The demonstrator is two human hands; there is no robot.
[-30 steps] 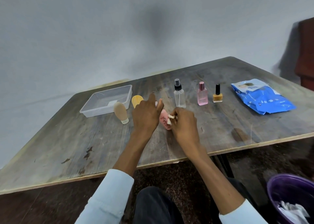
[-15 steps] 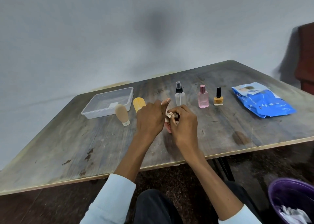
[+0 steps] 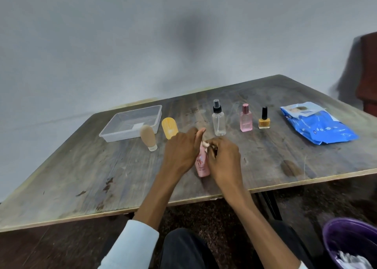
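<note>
While left hand grips the pink bottle, right hand (pinching a white wipe) should rub lightly, bottle steady.

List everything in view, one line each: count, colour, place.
table: 1, grey-brown wood, mid-frame
tray: 1, clear, far left on table
beige tube: 1, beige, stands cap down before tray
yellow tube: 1, yellow, right of tray
spray bottle: 1, clear with black top, centre back
perfume bottle: 1, pink, right of spray bottle
nail polish: 1, yellow with black cap, right of perfume bottle
packet: 1, blue, far right on table
bin: 1, purple, floor, lower right
pink tube: 1, pink, between the hands
white wad: 1, white, at the tube's top
left hand: 1, grips pink tube
right hand: 1, pinches white wad
</note>
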